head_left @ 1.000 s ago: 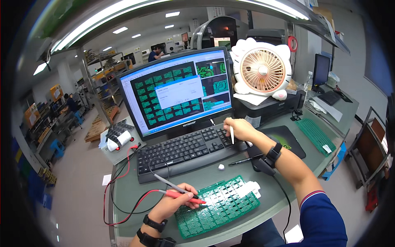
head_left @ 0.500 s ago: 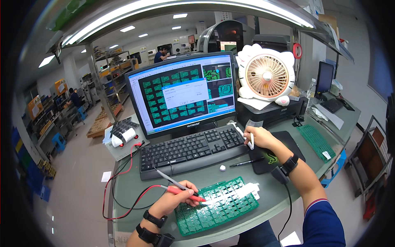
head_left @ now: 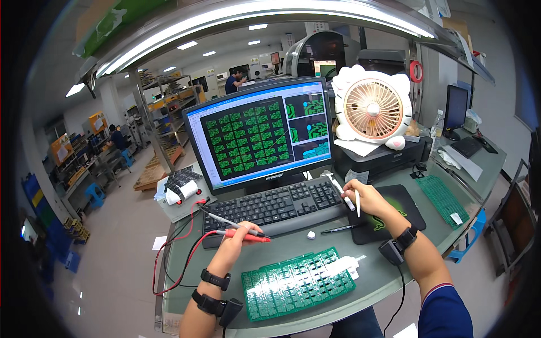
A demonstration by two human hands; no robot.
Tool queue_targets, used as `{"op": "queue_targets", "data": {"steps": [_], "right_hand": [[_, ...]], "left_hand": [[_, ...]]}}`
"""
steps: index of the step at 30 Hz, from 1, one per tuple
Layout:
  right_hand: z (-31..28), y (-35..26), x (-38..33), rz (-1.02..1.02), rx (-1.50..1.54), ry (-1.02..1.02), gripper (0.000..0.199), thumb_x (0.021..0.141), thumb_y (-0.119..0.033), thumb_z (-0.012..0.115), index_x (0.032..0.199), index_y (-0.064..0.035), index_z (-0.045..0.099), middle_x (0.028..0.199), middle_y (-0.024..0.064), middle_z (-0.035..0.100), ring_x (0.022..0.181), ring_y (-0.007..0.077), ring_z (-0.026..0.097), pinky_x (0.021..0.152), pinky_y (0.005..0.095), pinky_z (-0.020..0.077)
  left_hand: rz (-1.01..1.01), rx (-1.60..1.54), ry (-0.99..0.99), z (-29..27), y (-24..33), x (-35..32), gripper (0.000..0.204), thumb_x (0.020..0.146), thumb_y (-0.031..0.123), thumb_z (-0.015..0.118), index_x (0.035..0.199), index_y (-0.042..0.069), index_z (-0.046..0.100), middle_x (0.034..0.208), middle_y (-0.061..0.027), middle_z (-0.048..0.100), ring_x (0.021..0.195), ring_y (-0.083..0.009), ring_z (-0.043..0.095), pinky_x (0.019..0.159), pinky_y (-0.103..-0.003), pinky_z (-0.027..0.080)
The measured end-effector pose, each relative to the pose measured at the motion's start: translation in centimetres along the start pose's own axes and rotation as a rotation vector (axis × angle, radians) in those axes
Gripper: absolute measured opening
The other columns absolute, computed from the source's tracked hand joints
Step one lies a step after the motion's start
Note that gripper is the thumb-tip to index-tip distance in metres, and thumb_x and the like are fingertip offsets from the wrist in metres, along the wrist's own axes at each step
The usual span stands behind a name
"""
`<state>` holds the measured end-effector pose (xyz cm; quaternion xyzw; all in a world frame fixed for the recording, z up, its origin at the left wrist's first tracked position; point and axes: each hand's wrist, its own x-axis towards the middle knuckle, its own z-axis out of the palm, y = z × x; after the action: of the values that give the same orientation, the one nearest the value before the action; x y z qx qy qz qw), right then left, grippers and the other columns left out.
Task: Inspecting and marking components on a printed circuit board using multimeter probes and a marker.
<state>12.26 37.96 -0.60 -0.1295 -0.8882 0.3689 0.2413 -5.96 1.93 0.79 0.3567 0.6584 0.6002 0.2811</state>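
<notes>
head view, looking down at a grey-green counter (head_left: 389, 281). the left hand (head_left: 236, 239) is closed round two probes, a red probe (head_left: 243, 235) and a black probe (head_left: 228, 221), both lying nearly flat and crossing in the fingers, tips to either side. red and black leads (head_left: 172, 253) loop from them over the counter's left edge. the hand hovers just above the front of the keyboard (head_left: 276, 207), near the top left corner of the green board (head_left: 297, 281), which lies flat at the counter's front edge, a panel of many small repeated circuits with a white strip (head_left: 341, 263) across its upper right part.

the right hand (head_left: 366, 198) is curled at the keyboard's right end, over the left edge of the black mat (head_left: 394, 211), pinching a white pen (head_left: 357, 201) that points up; a second white stick shows just beside it, by the fingers. a black pen (head_left: 340, 228) lies on the counter between keyboard and board, with a small white cap (head_left: 310, 235) near it. both wrists wear dark bands; a black strap box (head_left: 390, 250) with a cord hangs at the right wrist.

behind the keyboard the monitor (head_left: 262, 135) shows rows of green board patterns on black. to its right a white cat-eared fan (head_left: 373, 110) with a peach grille stands on a black printer (head_left: 383, 158), white paper under it. a second green board (head_left: 442, 197) with a small white label lies at the far right. left of the monitor, a white roll (head_left: 181, 194) sits on a grey tray. a red ring (head_left: 416, 71) hangs on the post above the fan.
</notes>
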Motion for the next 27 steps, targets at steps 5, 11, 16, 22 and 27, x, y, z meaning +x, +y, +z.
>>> {"op": "queue_targets", "data": {"steps": [5, 11, 16, 22, 27], "right_hand": [[-0.2, -0.9, -0.3, -0.050, -0.028, 0.050, 0.018, 0.096, -0.019, 0.055, 0.108, -0.0048, 0.055, 0.094, 0.0123, 0.071, 0.082, 0.0246, 0.068, 0.071, 0.0344, 0.0502], [-0.2, -0.9, -0.1, -0.083, -0.037, 0.091, 0.017, 0.096, -0.017, 0.056, 0.108, -0.0043, 0.056, 0.095, 0.0130, 0.071, 0.083, 0.0248, 0.068, 0.072, 0.0348, 0.0504], [-0.3, -0.9, -0.1, -0.046, 0.018, 0.125, 0.015, 0.095, -0.013, 0.056, 0.105, -0.0023, 0.057, 0.094, 0.0129, 0.070, 0.089, 0.0212, 0.068, 0.078, 0.0329, 0.0510], [0.0, -0.6, -0.2, -0.038, 0.006, 0.116, 0.014, 0.095, -0.012, 0.056, 0.105, -0.0020, 0.056, 0.095, 0.0128, 0.071, 0.091, 0.0212, 0.068, 0.079, 0.0334, 0.0509], [0.0, -0.4, -0.4, -0.026, 0.003, 0.098, 0.017, 0.094, -0.014, 0.057, 0.106, -0.0018, 0.057, 0.096, 0.0120, 0.070, 0.090, 0.0214, 0.067, 0.079, 0.0336, 0.0508]], "left_hand": [[0.189, 0.161, 0.099, 0.0, -1.5, 1.0, 0.042, 0.100, 0.028, 0.034, 0.102, 0.000, 0.066, 0.112, -0.0114, 0.061, 0.112, -0.0209, 0.052, 0.105, -0.036, 0.034], [0.205, 0.264, 0.096, -0.3, -2.8, 1.5, 0.042, 0.101, 0.030, 0.034, 0.103, 0.002, 0.066, 0.124, -0.0116, 0.053, 0.101, -0.0187, 0.056, 0.099, -0.034, 0.039], [0.135, 0.231, 0.073, -0.3, -2.9, 1.4, 0.042, 0.100, 0.029, 0.034, 0.107, 0.003, 0.065, 0.131, -0.0133, 0.050, 0.107, -0.0200, 0.054, 0.102, -0.035, 0.038], [0.239, 0.243, 0.133, -1.2, -3.3, 1.0, 0.042, 0.099, 0.030, 0.034, 0.107, 0.003, 0.066, 0.131, -0.0169, 0.050, 0.114, -0.0227, 0.052, 0.103, -0.036, 0.036], [0.151, 0.109, 0.137, -0.3, -2.6, 0.1, 0.043, 0.098, 0.029, 0.035, 0.105, 0.000, 0.067, 0.130, -0.0178, 0.053, 0.126, -0.0268, 0.046, 0.109, -0.039, 0.031]]}}
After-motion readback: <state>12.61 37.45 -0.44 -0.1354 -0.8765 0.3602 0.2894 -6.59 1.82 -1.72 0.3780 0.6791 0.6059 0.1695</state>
